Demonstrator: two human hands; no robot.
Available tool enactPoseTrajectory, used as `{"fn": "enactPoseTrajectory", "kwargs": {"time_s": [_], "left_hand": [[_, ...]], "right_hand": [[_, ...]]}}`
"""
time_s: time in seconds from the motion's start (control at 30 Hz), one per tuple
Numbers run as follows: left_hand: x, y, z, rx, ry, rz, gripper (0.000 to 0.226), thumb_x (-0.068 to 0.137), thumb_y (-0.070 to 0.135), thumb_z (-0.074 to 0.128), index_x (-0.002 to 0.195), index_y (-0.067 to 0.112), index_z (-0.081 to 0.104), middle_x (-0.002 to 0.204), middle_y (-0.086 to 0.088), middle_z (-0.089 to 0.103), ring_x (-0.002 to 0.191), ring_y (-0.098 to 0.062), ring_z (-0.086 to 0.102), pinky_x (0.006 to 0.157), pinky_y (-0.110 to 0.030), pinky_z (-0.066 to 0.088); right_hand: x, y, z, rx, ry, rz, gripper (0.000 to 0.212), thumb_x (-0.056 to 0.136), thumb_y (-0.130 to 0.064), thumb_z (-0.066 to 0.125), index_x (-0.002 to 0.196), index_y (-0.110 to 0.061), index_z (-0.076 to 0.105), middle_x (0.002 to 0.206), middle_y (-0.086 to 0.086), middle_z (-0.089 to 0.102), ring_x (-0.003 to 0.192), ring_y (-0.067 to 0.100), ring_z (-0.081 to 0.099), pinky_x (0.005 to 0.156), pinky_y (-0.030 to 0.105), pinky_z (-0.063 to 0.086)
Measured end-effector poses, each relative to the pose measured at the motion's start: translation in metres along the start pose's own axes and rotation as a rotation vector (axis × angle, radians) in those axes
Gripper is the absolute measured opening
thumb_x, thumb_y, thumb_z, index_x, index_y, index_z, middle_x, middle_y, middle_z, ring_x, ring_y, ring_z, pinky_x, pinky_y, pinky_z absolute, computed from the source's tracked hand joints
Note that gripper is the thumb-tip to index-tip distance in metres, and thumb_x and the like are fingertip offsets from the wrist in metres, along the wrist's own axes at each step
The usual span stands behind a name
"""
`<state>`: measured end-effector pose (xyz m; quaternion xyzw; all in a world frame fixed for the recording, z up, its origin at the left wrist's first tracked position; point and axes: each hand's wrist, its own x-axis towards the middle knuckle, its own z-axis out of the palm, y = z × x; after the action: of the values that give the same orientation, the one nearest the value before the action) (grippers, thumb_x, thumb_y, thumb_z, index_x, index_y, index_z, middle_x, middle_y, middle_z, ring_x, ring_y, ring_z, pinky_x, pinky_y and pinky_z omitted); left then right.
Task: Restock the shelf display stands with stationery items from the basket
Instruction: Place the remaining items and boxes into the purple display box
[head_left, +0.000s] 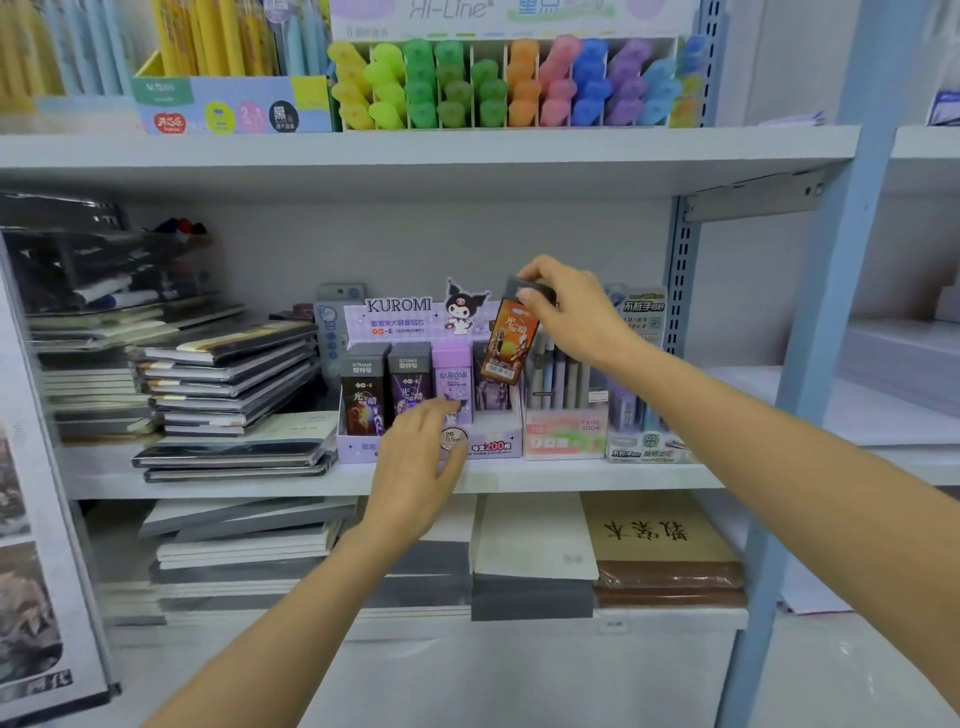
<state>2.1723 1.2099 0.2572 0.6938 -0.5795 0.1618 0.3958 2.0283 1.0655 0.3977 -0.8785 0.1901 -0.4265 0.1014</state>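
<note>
- Nearest, reaching the left hand, fingers loose and holding nothing, to the front wall of the Kuromi display stand, covering part of its label.
- Just behind, pinching the grey cap of an orange lead box in the right hand, tilting it over the stand's right end.
- Standing upright inside: two dark boxes, one purple box; hiding another behind the orange one.
- Farthest, on the upper shelf, blurring: highlighters sorted by colour.

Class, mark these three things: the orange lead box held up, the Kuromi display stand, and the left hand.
orange lead box (503, 344), head view, its printed front.
Kuromi display stand (399, 313), head view, its header card.
left hand (415, 457), head view, back of the hand.
</note>
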Motion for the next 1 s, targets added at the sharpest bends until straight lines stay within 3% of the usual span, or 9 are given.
{"fn": "enactPoseTrajectory", "kwargs": {"time_s": [0.1, 0.17, 0.4, 0.63, 0.8, 0.87, 1.0], "left_hand": [[-0.009, -0.010, 0.009, 0.198, -0.079, 0.049, 0.053, 0.099, 0.032, 0.049, 0.148, 0.019, 0.034, 0.151, -0.001, 0.037, 0.146, -0.021, 0.021, 0.119, -0.038, 0.012], [-0.012, -0.014, 0.011, 0.240, -0.075, 0.064, 0.054, 0.099, 0.032, 0.048, 0.149, 0.022, 0.031, 0.150, 0.000, 0.040, 0.147, -0.021, 0.018, 0.121, -0.038, 0.006], [-0.014, -0.020, 0.010, 0.288, -0.070, 0.119, 0.056, 0.097, 0.029, 0.052, 0.149, 0.022, 0.033, 0.141, 0.001, 0.048, 0.145, -0.023, 0.023, 0.119, -0.042, 0.013], [-0.014, -0.021, 0.011, 0.290, -0.052, 0.140, 0.055, 0.096, 0.028, 0.054, 0.147, 0.021, 0.037, 0.138, 0.000, 0.051, 0.143, -0.024, 0.028, 0.118, -0.043, 0.018], [-0.015, -0.021, 0.010, 0.285, -0.031, 0.155, 0.055, 0.094, 0.028, 0.056, 0.146, 0.022, 0.039, 0.131, 0.001, 0.055, 0.130, -0.024, 0.042, 0.114, -0.042, 0.025], [-0.014, -0.021, 0.009, 0.296, -0.031, 0.168, 0.055, 0.095, 0.028, 0.055, 0.147, 0.022, 0.038, 0.126, 0.003, 0.056, 0.119, -0.021, 0.047, 0.111, -0.041, 0.029], [-0.015, -0.020, 0.007, 0.286, -0.055, 0.159, 0.055, 0.096, 0.030, 0.052, 0.148, 0.023, 0.036, 0.127, 0.004, 0.055, 0.118, -0.019, 0.047, 0.110, -0.038, 0.028]], "right_hand": [[0.005, 0.007, 0.013, -0.084, -0.031, 0.002, 0.017, 0.099, -0.021, 0.051, 0.113, -0.013, 0.057, 0.108, 0.009, 0.065, 0.094, 0.021, 0.059, 0.077, 0.031, 0.046], [0.005, 0.011, 0.024, -0.129, -0.028, -0.010, 0.016, 0.098, -0.021, 0.052, 0.112, -0.015, 0.058, 0.107, 0.009, 0.065, 0.094, 0.023, 0.058, 0.075, 0.029, 0.041], [0.006, 0.017, 0.057, -0.362, -0.053, -0.073, 0.016, 0.098, -0.027, 0.053, 0.109, -0.021, 0.063, 0.105, 0.001, 0.070, 0.099, 0.025, 0.061, 0.089, 0.035, 0.030], [0.018, 0.018, 0.050, -0.380, -0.187, -0.045, 0.020, 0.098, -0.030, 0.054, 0.115, -0.023, 0.063, 0.109, -0.001, 0.070, 0.103, 0.023, 0.060, 0.098, 0.035, 0.027], [0.014, 0.014, 0.062, -0.367, -0.093, -0.039, 0.022, 0.095, -0.024, 0.058, 0.117, -0.020, 0.056, 0.106, 0.001, 0.072, 0.103, 0.026, 0.061, 0.098, 0.037, 0.033], [0.012, 0.014, 0.064, -0.392, -0.042, -0.040, 0.015, 0.093, -0.019, 0.060, 0.108, -0.018, 0.061, 0.105, 0.003, 0.070, 0.102, 0.027, 0.060, 0.095, 0.037, 0.034], [0.010, 0.014, 0.062, -0.463, -0.058, -0.062, 0.015, 0.093, -0.015, 0.059, 0.100, -0.016, 0.072, 0.106, 0.003, 0.067, 0.105, 0.023, 0.057, 0.095, 0.037, 0.034]]}}
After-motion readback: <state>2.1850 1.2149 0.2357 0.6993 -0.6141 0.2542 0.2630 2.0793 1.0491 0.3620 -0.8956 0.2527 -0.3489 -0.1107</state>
